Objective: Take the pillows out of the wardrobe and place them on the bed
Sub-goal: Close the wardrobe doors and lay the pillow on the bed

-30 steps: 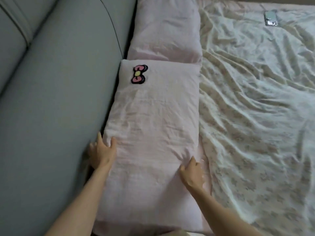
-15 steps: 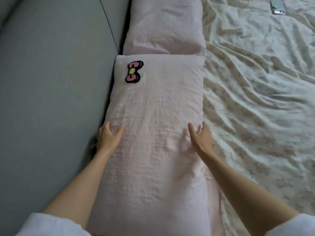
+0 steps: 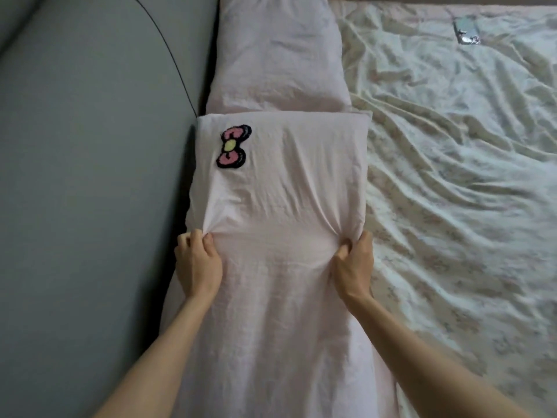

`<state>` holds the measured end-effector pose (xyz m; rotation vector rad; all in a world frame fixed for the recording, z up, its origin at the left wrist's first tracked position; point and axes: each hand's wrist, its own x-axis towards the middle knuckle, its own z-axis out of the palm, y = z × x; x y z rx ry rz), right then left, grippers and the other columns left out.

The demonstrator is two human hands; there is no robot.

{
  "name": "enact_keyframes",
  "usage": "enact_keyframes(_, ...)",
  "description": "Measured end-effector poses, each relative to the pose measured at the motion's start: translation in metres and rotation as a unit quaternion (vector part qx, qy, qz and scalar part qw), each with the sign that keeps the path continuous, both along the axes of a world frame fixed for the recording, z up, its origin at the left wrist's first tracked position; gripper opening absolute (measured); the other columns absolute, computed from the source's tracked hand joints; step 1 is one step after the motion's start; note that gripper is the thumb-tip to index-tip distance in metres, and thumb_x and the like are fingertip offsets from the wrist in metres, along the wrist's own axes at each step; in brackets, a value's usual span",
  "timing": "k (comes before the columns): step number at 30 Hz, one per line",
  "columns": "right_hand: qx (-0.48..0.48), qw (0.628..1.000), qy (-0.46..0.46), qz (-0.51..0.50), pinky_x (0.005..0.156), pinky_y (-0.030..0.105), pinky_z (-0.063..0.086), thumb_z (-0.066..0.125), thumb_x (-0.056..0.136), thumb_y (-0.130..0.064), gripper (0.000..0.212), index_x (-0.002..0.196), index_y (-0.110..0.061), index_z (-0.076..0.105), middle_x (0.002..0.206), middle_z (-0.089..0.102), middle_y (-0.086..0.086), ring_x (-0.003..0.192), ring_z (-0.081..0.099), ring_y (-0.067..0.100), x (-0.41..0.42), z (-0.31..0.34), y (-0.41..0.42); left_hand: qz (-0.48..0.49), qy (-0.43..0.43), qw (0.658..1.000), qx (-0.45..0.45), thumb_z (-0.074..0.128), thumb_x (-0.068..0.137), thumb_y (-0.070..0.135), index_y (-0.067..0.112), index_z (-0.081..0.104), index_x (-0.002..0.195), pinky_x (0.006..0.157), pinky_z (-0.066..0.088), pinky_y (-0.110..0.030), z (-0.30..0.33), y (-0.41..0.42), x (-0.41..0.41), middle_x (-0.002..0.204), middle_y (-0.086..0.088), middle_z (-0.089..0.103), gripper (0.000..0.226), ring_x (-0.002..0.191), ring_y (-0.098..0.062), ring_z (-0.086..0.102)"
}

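A pale pink pillow with a pink and black bow patch lies on the bed along the grey headboard. My left hand pinches the pillow's fabric at its left edge. On the pillow's right edge, my right hand bunches the fabric the same way. The cloth puckers towards both grips. A second pink pillow lies just beyond it, end to end.
The padded grey headboard fills the left side. A wrinkled, floral-print cream bed sheet covers the bed to the right. A phone lies on the sheet at the far right.
Both hands slid up along the pillow's sides and went from lying flat and open to pinching the fabric, which now bunches between them.
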<state>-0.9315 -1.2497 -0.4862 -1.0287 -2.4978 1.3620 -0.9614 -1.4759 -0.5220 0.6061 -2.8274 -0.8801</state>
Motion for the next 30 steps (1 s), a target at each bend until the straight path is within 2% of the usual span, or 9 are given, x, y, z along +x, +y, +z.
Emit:
enact_keyframes(3,0.029,0.999,-0.013,-0.012,0.073,0.036,0.034,0.037,0.084,0.002,0.011,0.093,-0.003,0.041,0.099,0.051,0.021,0.090,0.049,0.035,-0.010,-0.002,0.009,-0.009,-0.009,1.000,0.005,0.041,0.095,0.019,-0.001,0.053,0.094,0.080,0.040,-0.046,0.005,0.011,-0.008,0.113,-0.024,0.049,0.023,0.102,-0.040,0.045)
enact_keyframes(6,0.053,0.995,-0.082,0.013,0.086,0.037,0.034,0.037,0.086,0.002,0.028,0.113,0.007,0.045,0.120,0.046,0.028,0.107,0.046,0.039,-0.030,-0.013,0.033,-0.024,-0.079,0.996,0.028,0.046,0.092,0.029,0.004,0.054,0.096,0.087,0.040,-0.044,-0.002,0.016,-0.025,0.116,-0.023,0.049,0.026,0.107,-0.040,0.046)
enact_keyframes(9,0.036,0.993,-0.109,0.042,0.108,0.040,0.027,0.044,0.093,-0.015,0.050,0.139,-0.004,0.029,0.138,0.031,0.027,0.127,0.035,0.039,-0.030,-0.018,0.046,-0.020,-0.122,0.988,0.095,0.055,0.087,0.037,0.009,0.053,0.108,0.099,0.035,-0.041,-0.013,0.012,-0.024,0.123,-0.019,0.048,0.034,0.117,-0.036,0.044)
enact_keyframes(13,-0.018,0.989,-0.126,0.071,0.111,0.038,0.022,0.055,0.089,-0.034,0.073,0.146,-0.012,0.015,0.147,0.024,0.023,0.136,0.025,0.031,0.028,-0.021,0.038,0.022,-0.117,0.986,0.118,0.051,0.091,0.037,0.012,0.044,0.131,0.106,0.032,-0.044,-0.020,-0.013,0.019,0.139,-0.016,0.043,0.048,0.127,-0.032,0.040)
enact_keyframes(16,-0.029,0.980,-0.176,0.087,0.116,0.040,0.022,0.052,0.077,-0.059,0.087,0.146,-0.021,0.016,0.151,0.028,0.011,0.138,0.028,0.024,0.094,-0.032,0.026,0.059,-0.208,0.965,0.149,0.042,0.081,0.062,0.017,0.034,0.139,0.107,0.031,-0.048,-0.034,-0.046,0.060,0.141,-0.016,0.042,0.074,0.127,-0.035,0.040)
enact_keyframes(18,-0.043,0.982,-0.168,0.079,0.112,0.034,0.027,0.056,0.078,-0.054,0.080,0.144,-0.026,0.021,0.148,0.035,0.001,0.134,0.035,0.017,0.120,-0.032,0.021,0.078,-0.251,0.944,0.200,0.036,0.064,0.078,0.024,0.030,0.140,0.107,0.033,-0.048,-0.038,-0.059,0.081,0.139,-0.012,0.047,0.094,0.124,-0.035,0.044)
enact_keyframes(22,-0.081,0.989,-0.102,0.068,0.089,0.026,0.037,0.061,0.083,-0.030,0.059,0.137,-0.023,0.038,0.123,0.054,-0.006,0.107,0.050,0.009,0.114,-0.021,0.020,0.064,-0.238,0.954,0.171,0.039,0.068,0.070,0.023,0.034,0.136,0.099,0.038,-0.043,-0.019,-0.051,0.093,0.136,-0.011,0.051,0.083,0.119,-0.036,0.049)
enact_keyframes(25,-0.072,0.992,-0.092,0.045,0.090,0.031,0.043,0.057,0.082,-0.040,0.056,0.134,-0.023,0.044,0.121,0.054,-0.011,0.107,0.052,0.010,0.118,-0.011,0.026,0.051,-0.224,0.963,0.139,0.040,0.071,0.070,0.027,0.031,0.136,0.098,0.041,-0.044,0.003,-0.038,0.108,0.135,-0.010,0.051,0.079,0.117,-0.035,0.051)
enact_keyframes(30,-0.021,0.990,-0.127,0.066,0.098,0.041,0.044,0.045,0.078,-0.055,0.064,0.132,-0.022,0.046,0.131,0.056,0.005,0.117,0.053,0.024,0.121,-0.005,0.054,0.041,-0.252,0.959,0.122,0.043,0.075,0.069,0.027,0.027,0.139,0.098,0.041,-0.045,0.007,-0.022,0.129,0.138,-0.014,0.048,0.079,0.119,-0.038,0.049)
